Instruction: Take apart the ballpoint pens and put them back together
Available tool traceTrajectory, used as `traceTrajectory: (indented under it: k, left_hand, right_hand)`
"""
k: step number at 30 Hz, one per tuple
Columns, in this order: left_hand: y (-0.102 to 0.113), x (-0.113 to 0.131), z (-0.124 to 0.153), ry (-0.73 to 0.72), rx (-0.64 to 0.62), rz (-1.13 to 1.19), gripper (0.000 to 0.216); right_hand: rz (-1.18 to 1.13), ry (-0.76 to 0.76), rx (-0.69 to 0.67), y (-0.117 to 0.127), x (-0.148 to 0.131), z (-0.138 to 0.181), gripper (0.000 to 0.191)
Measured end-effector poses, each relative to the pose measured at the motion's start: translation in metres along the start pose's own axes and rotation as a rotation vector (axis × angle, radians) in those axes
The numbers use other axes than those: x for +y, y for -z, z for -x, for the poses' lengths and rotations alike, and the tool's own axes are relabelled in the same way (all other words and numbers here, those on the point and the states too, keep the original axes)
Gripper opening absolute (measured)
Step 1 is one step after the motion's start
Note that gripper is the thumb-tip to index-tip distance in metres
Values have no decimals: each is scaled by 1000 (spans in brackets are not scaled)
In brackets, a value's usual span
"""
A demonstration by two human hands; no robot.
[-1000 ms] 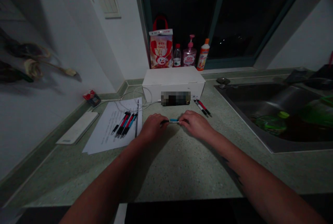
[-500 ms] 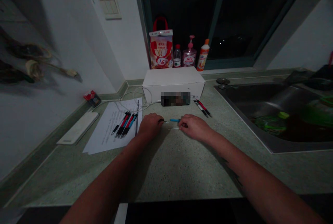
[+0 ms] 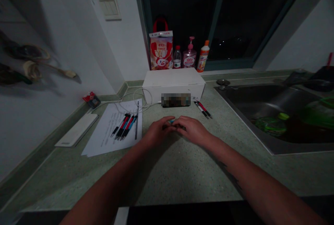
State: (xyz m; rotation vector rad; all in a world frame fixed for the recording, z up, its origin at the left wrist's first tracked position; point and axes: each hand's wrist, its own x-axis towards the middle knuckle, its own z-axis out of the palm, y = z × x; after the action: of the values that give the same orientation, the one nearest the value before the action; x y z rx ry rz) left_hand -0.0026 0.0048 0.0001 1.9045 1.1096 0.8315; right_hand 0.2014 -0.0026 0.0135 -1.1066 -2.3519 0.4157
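Observation:
Over the middle of the counter, my left hand [image 3: 158, 130] and my right hand [image 3: 192, 129] meet fingertip to fingertip. Between them shows a small bit of a blue pen barrel [image 3: 171, 121], mostly covered by fingers. My right hand is closed on this barrel. My left hand is closed around a dark pen piece, now hidden by the fingers. The thin white refill seen earlier beside the right fingers is hidden too. Several assembled pens [image 3: 124, 126] in red, blue and black lie on printed sheets [image 3: 109, 113] to the left. Two more pens [image 3: 203, 109] lie beyond my right hand.
A phone [image 3: 176, 100] on a white cable leans against a white box [image 3: 173, 78]. A white power bank [image 3: 77, 130] and a small red-and-black packet [image 3: 91, 99] lie at left. The sink [image 3: 244, 120] is at right; bottles [image 3: 190, 57] stand behind the box.
My hands have come together, closing the gap between the dark pen piece and the blue barrel. The thin white refill has gone out of sight among the fingers.

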Motion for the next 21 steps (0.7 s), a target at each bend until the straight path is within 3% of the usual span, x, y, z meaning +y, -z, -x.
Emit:
traceTrajectory:
  k: [5, 10, 21]
  left_hand:
    - [5, 8, 1, 50, 21, -87, 27]
    - [10, 13, 1, 2, 33, -294, 30]
    - [14, 9, 0, 50, -8, -186, 37]
  right_hand:
    - [18, -92, 26, 3, 0, -2, 17]
    - [-7, -163, 38, 6, 2, -4, 24]
    - [-118, -114, 128, 7, 6, -3, 13]
